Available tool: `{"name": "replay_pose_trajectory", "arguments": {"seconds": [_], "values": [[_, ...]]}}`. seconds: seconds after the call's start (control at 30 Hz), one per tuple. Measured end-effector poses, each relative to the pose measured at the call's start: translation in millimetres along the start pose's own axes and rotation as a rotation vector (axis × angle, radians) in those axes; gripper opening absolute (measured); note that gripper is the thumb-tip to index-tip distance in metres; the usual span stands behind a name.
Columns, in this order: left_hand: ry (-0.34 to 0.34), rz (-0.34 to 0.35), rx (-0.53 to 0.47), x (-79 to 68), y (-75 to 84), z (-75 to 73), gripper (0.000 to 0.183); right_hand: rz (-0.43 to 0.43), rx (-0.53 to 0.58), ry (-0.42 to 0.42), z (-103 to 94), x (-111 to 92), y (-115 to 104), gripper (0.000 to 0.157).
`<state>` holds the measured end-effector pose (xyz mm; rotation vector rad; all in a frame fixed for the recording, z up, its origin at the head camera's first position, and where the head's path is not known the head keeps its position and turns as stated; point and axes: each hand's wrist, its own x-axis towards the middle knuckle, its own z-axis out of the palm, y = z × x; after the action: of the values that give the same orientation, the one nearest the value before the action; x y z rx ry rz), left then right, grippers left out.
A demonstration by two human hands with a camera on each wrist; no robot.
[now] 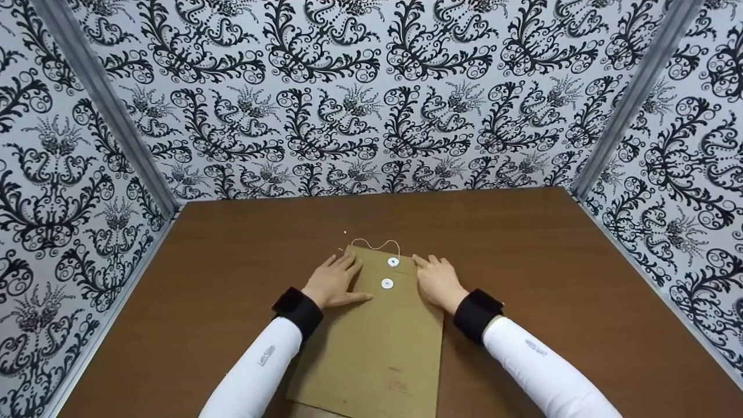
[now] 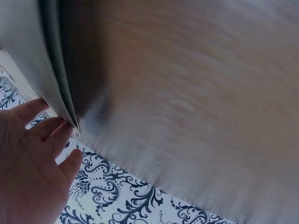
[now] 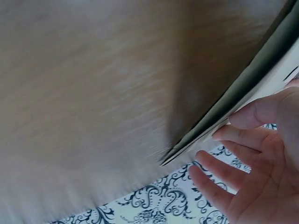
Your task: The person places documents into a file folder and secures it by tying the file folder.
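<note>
A brown kraft string-tie envelope [image 1: 377, 342] lies on the table with its flap end pointing away from me. Two white button discs sit near that end, and a thin white string [image 1: 377, 247] loops from the upper one past the far edge. My left hand [image 1: 335, 283] rests along the envelope's upper left edge, fingers extended and thumb spread over the paper. At the upper right corner my right hand [image 1: 439, 281] touches the side edge with loosely extended fingers. Both wrist views show the envelope edge-on, with fingertips of the left hand [image 2: 37, 154] and right hand [image 3: 252, 154] against its edge.
The brown wooden table [image 1: 232, 261] extends around the envelope on both sides. Patterned black-and-white walls [image 1: 360, 104] enclose it at the back, left and right. A tiny white speck [image 1: 345, 232] lies beyond the envelope's far left corner.
</note>
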<state>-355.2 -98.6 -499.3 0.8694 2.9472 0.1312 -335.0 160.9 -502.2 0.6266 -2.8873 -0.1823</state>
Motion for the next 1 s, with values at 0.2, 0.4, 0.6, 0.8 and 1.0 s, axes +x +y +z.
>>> {"name": "replay_pose_trajectory", "arguments": {"seconds": [0.2, 0.4, 0.6, 0.8, 1.0], "values": [[-0.004, 0.014, -0.010, 2.6, -2.2, -0.5, 0.095, -0.021, 0.013, -0.058, -0.5, 7, 9, 0.025], [-0.021, 0.021, -0.002, 1.7, -2.9, 1.1, 0.102, -0.043, 0.027, -0.042, 4.6, 11, 17, 0.039], [-0.002, 0.043, -0.021, -2.2, -1.9, 0.8, 0.106, -0.050, 0.063, -0.008, 10.7, 15, 22, 0.045], [-0.004, 0.053, -0.016, -3.6, -2.3, 1.3, 0.109, -0.057, 0.069, 0.008, 12.8, 15, 25, 0.046], [0.017, 0.060, -0.034, -3.2, -2.7, 1.1, 0.109, -0.040, 0.109, -0.028, 13.2, 10, 24, 0.051]]}}
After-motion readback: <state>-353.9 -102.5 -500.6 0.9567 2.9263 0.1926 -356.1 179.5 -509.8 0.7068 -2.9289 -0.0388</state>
